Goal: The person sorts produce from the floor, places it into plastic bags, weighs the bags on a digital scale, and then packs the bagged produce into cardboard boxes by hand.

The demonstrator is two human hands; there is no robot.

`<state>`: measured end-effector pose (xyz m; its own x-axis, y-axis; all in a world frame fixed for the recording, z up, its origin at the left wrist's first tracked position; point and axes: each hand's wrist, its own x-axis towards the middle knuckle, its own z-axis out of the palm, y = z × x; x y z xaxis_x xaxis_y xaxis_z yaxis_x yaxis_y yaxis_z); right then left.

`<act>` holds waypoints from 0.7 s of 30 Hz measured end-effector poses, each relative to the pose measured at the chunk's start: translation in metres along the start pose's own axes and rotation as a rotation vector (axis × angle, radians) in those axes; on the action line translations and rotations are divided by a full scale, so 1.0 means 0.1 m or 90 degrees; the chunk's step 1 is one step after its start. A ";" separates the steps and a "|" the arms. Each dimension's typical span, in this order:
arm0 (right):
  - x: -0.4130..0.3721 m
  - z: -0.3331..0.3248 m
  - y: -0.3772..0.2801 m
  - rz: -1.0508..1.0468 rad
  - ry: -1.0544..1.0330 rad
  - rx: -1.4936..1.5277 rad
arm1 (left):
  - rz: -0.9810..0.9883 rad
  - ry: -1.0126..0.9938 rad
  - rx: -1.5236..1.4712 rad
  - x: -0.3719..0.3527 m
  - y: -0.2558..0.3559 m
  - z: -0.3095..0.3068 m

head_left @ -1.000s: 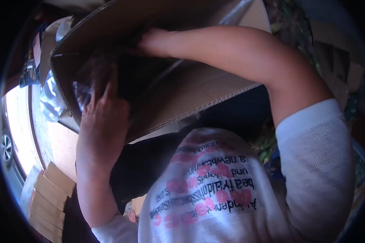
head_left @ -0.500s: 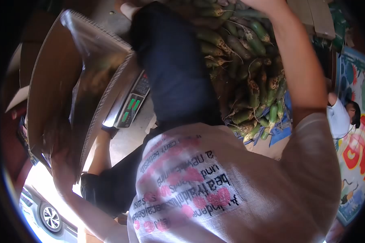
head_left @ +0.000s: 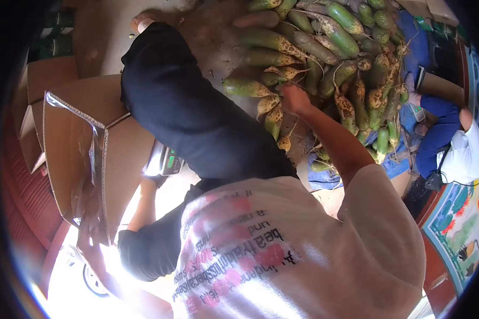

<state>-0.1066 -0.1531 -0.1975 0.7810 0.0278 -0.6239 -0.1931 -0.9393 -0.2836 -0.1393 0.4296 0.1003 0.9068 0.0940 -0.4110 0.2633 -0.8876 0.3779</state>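
Observation:
Green radishes with thin roots and yellowish, soil-marked ends lie in a large heap at the upper right. My right hand is down at the near side of the heap, its fingers closed at the tail end of a green radish; its fingertips are partly hidden. At the left stands a tilted cardboard box, its top facing me and clear tape hanging along its edge. My left hand grips the lower edge of this box, blurred by glare.
A digital scale with a green display sits beside the box, partly behind my leg. Other cartons stand at the far left. Another person sits at the right, by a blue sheet under the radishes.
My right hand has come down from the top edge of the view to the near side of the heap. The view has shifted, showing more radishes and the seated person. My left hand stays on the box.

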 end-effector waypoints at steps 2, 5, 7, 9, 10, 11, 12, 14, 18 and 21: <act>0.12 0.13 -0.18 -0.121 0.117 0.027 | 0.006 0.036 0.001 -0.02 0.05 0.00; 0.49 0.33 -0.45 -0.212 0.198 -0.017 | 0.013 0.079 0.002 -0.02 0.12 0.02; 0.67 0.45 -0.61 -0.203 0.155 -0.074 | 0.021 0.108 0.001 -0.02 0.15 0.02; 0.80 0.58 -0.65 -0.201 0.132 -0.114 | 0.025 0.135 0.000 -0.04 0.16 0.03; 0.87 0.65 -0.66 -0.202 0.130 -0.124 | 0.027 0.149 0.000 -0.04 0.20 0.04; 0.89 0.65 -0.68 -0.203 0.126 -0.134 | 0.026 0.161 0.001 -0.03 0.21 0.04; 0.88 0.66 -0.68 -0.208 0.120 -0.148 | 0.031 0.169 -0.001 -0.03 0.22 0.06; 0.82 0.64 -0.64 -0.217 0.109 -0.179 | 0.032 0.190 -0.004 -0.02 0.24 0.07; 0.67 -0.05 -0.58 -0.226 0.144 -0.118 | 0.040 0.223 -0.005 0.01 0.26 0.12; 1.00 -0.61 -0.38 -0.049 0.330 -0.195 | 0.045 0.248 -0.001 0.01 0.28 0.11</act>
<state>0.0155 -0.1354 -0.2044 0.9884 0.0022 -0.1517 -0.0045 -0.9990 -0.0437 -0.1351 0.3995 0.1011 0.9798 0.1966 -0.0381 0.1954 -0.8975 0.3954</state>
